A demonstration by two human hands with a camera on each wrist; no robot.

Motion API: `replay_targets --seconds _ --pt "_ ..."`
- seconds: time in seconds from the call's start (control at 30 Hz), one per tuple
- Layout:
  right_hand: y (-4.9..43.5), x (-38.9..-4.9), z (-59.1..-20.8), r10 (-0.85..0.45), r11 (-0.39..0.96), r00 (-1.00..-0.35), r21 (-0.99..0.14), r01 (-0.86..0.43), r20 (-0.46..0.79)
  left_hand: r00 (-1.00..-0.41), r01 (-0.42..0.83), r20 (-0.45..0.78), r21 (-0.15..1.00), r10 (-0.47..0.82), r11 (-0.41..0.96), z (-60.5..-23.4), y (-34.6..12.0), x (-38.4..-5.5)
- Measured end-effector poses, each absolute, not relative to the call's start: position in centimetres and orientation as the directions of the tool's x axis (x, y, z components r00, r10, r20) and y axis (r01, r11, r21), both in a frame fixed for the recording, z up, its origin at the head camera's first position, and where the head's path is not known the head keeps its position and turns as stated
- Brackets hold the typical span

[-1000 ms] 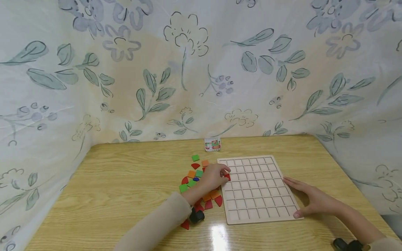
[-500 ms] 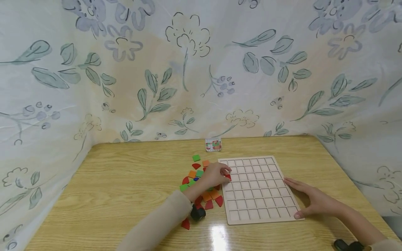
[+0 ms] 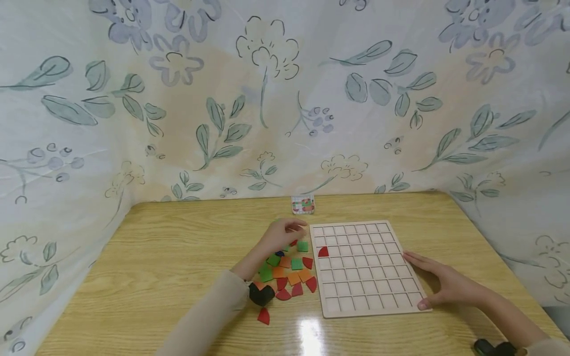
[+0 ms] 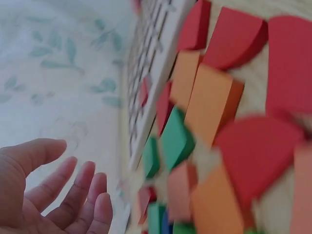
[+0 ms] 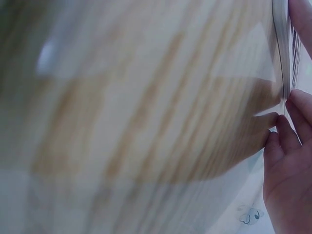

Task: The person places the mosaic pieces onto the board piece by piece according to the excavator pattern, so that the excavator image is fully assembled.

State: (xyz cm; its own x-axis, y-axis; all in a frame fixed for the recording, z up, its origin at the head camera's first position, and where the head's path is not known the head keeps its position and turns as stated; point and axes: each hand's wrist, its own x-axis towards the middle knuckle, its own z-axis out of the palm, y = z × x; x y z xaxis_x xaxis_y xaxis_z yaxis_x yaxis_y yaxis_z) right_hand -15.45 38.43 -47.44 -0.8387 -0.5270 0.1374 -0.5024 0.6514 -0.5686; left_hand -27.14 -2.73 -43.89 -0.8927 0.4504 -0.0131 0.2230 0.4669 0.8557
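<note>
A square wooden grid board (image 3: 365, 269) lies on the table. One red quarter-circle tile (image 3: 323, 252) sits in its leftmost column, near the upper left. My left hand (image 3: 281, 234) hovers left of the board, over the far end of a pile of coloured tiles. Its fingers (image 4: 79, 187) are loosely bent with nothing between them. Green square tiles (image 3: 296, 264), orange squares (image 3: 294, 279) and red tiles (image 3: 283, 294) lie scattered below and beside this hand. My right hand (image 3: 441, 283) rests against the board's right edge, fingers stretched along it and thumb at the near right corner.
A small card (image 3: 303, 204) printed with a coloured pattern lies behind the tiles at the table's back. A red quarter tile (image 3: 263, 315) lies apart, nearer the front. Floral cloth (image 3: 285, 99) hangs behind and on both sides of the table.
My left hand has let go of the red quarter-circle tile, which stays on the board. The hand has moved left and back over the pile. My right hand has stayed put.
</note>
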Motion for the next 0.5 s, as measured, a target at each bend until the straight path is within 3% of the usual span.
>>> replay_targets --seconds 0.2,0.5 --pt "38.3 -15.3 -47.3 -0.524 0.653 -0.84 -0.569 -0.501 0.138 -0.919 0.122 -0.048 0.909 0.391 0.399 -43.1 -6.2 -27.2" --pt "38.2 -15.3 -47.2 -0.537 0.639 -0.831 -0.572 -0.514 0.147 -0.934 0.129 -0.032 0.899 0.356 0.419 -43.2 -10.1 -26.8"
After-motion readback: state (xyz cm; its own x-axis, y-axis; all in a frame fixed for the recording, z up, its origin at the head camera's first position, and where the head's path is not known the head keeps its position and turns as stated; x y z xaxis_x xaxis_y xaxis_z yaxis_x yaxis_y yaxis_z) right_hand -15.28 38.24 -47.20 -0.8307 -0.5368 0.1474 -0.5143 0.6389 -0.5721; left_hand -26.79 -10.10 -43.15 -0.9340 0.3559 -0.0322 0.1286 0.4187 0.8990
